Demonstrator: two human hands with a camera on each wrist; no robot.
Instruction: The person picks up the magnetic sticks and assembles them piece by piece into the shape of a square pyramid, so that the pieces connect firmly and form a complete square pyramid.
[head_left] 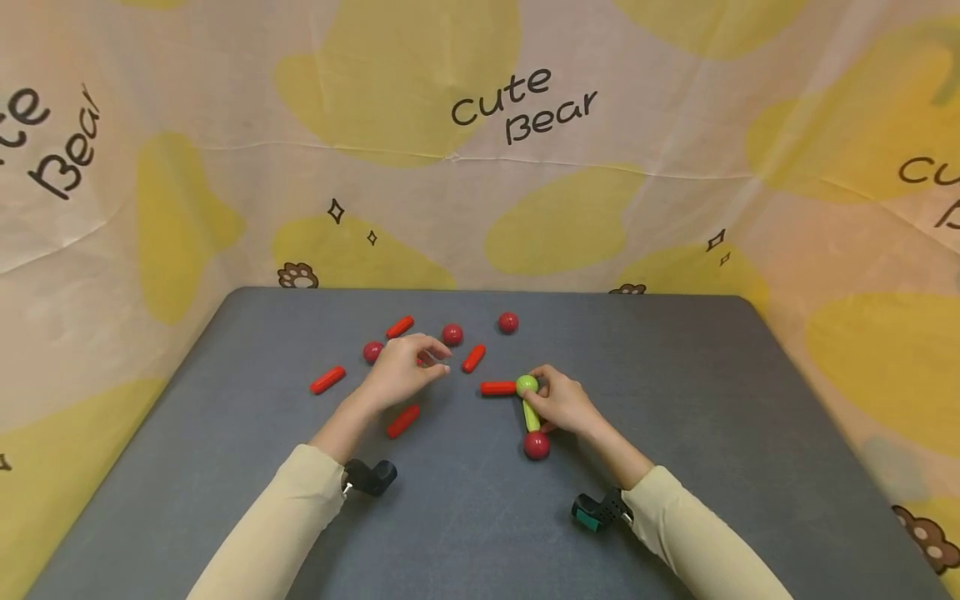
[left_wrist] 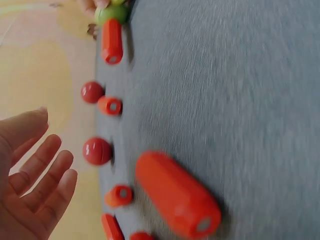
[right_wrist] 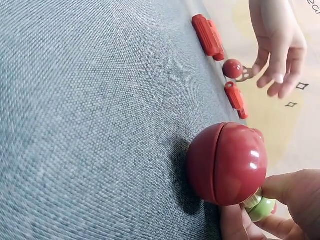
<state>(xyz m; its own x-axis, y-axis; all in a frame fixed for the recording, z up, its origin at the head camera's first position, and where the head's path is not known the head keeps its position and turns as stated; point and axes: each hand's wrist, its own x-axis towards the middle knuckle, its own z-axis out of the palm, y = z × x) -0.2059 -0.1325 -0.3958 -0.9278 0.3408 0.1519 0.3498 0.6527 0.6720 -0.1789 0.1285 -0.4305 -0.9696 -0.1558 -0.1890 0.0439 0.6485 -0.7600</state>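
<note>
My right hand [head_left: 566, 404] pinches a joined toy piece at its green ball [head_left: 527, 385]. From that ball a red rod [head_left: 498, 388] sticks out to the left, and a yellow-green rod [head_left: 531, 414] runs toward me, ending in a red ball [head_left: 536, 445]. In the right wrist view this red ball [right_wrist: 227, 164] sits close to the camera, with the fingers behind it. My left hand [head_left: 399, 371] hovers over loose pieces, its fingers relaxed and apart; the left wrist view shows nothing in its palm. Something red beneath it is mostly hidden.
Loose red rods lie around the left hand, one nearer me [head_left: 403, 421], one at the far left [head_left: 327, 380] and one right of the fingers [head_left: 474, 358]. Red balls [head_left: 452, 335] sit farther back on the grey table [head_left: 675, 367]. A printed cloth [head_left: 555, 217] hangs behind.
</note>
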